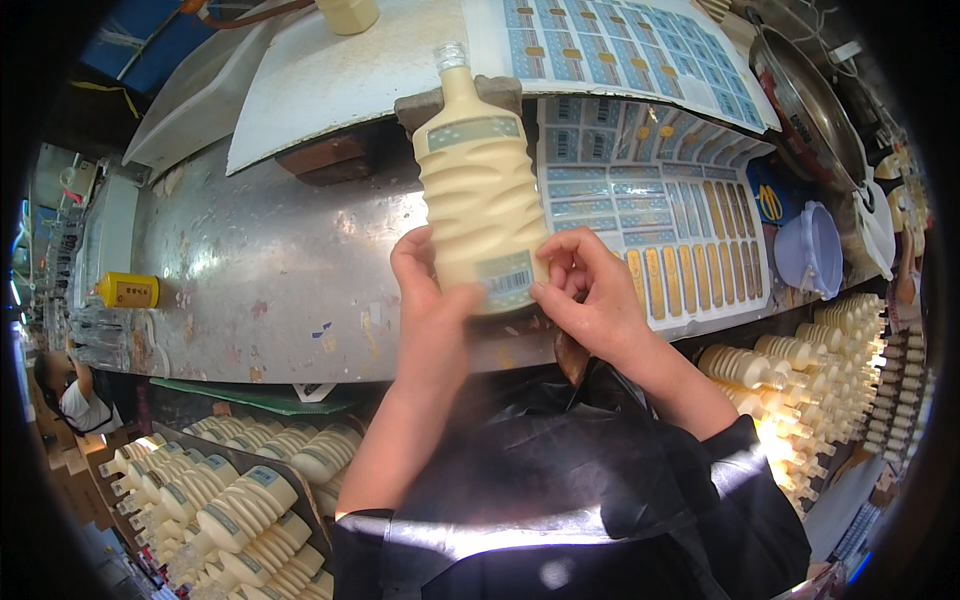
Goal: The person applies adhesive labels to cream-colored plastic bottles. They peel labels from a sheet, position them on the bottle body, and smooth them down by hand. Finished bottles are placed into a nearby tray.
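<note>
A cream-coloured bottle [478,205] with wavy ridges and a clear neck lies in front of me. Its neck rests on a grey padded block [415,108]. A pale blue-grey label [475,132] sits near the shoulder, and a barcode label [507,281] near the base. My left hand [430,285] is closed on the lower left side, its thumb at the barcode label's edge. With curled fingers, my right hand [597,292] grips the lower right edge, thumb and forefinger beside that label. The undersides of some fingers are hidden.
Label sheets [690,225] lie to the right, with more sheets [610,50] on a raised white board [330,70]. A lilac bucket [810,250] and yellow-handled scissors [769,203] are farther right. A yellow container [130,291] stands left. Stacked bottles [245,505] flank me on both sides.
</note>
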A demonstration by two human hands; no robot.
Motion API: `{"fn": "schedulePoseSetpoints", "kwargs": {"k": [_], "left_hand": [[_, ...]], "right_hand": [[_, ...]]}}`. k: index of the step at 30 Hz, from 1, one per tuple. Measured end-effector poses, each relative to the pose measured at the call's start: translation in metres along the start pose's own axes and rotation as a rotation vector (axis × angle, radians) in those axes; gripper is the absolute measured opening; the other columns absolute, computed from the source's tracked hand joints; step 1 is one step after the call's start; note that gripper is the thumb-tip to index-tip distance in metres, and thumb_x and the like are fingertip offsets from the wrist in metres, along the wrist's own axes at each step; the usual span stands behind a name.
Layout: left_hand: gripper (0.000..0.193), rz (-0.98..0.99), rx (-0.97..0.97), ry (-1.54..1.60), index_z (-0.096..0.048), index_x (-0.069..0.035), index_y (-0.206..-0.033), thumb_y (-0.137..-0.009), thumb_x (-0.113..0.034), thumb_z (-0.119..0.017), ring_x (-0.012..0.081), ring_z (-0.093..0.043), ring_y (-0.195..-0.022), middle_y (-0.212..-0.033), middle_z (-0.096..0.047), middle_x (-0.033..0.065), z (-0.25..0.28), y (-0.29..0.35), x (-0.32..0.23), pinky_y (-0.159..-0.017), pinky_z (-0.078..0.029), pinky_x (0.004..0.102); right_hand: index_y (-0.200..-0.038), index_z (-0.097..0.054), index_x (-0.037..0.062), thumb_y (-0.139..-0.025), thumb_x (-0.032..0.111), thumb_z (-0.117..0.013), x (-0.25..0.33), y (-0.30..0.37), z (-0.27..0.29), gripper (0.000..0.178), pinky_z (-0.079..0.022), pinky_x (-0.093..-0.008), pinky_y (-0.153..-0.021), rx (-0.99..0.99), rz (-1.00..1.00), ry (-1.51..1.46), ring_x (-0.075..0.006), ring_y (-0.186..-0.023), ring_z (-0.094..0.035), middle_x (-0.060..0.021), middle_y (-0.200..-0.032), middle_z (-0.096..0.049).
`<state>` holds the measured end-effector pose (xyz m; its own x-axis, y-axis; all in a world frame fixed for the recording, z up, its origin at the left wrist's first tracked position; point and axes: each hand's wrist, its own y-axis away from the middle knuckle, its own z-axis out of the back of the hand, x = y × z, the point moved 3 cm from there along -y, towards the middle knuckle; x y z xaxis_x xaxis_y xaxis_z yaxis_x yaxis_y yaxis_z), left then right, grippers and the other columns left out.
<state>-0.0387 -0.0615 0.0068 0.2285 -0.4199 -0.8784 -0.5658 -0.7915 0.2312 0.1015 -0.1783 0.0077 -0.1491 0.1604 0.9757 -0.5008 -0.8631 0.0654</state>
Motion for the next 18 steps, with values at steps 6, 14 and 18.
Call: {"fn": "schedulePoseSetpoints", "kwargs": {"k": [6, 14, 18], "left_hand": [[0.078, -0.001, 0.026, -0.002, -0.031, -0.005, -0.146, -0.073, 0.007, -0.058, 0.0249, -0.046, -0.131, -0.136, -0.044, 0.0127, 0.0024, 0.0006, -0.0003, -0.116, -0.037, 0.0389], [0.081, 0.021, -0.001, 0.019, -0.031, -0.005, -0.146, -0.069, 0.009, -0.055, 0.0254, -0.046, -0.131, -0.136, -0.043, 0.0126, 0.0003, -0.0005, -0.0009, -0.116, -0.037, 0.0383], [0.081, 0.010, 0.018, 0.022, -0.031, -0.005, -0.145, -0.069, 0.008, -0.055, 0.0254, -0.046, -0.131, -0.136, -0.043, 0.0124, 0.0014, -0.0004, -0.0007, -0.116, -0.037, 0.0377]], "right_hand": [[-0.116, -0.057, 0.0036, -0.088, 0.000, -0.073, -0.0008, -0.0001, -0.0011, 0.033, -0.041, -0.0174, -0.059, -0.005, -0.002, -0.017, -0.0011, -0.065, -0.050, 0.0029, -0.081, -0.054], [-0.116, -0.057, 0.0042, -0.088, 0.000, -0.072, 0.0002, -0.0002, -0.0005, 0.033, -0.041, -0.0181, -0.059, 0.003, -0.006, -0.019, -0.0013, -0.065, -0.050, 0.0030, -0.081, -0.054], [-0.116, -0.057, 0.0044, -0.088, 0.000, -0.072, -0.0004, -0.0003, -0.0006, 0.033, -0.041, -0.0182, -0.059, 0.007, -0.008, -0.029, -0.0013, -0.065, -0.049, 0.0031, -0.081, -0.054]]}}
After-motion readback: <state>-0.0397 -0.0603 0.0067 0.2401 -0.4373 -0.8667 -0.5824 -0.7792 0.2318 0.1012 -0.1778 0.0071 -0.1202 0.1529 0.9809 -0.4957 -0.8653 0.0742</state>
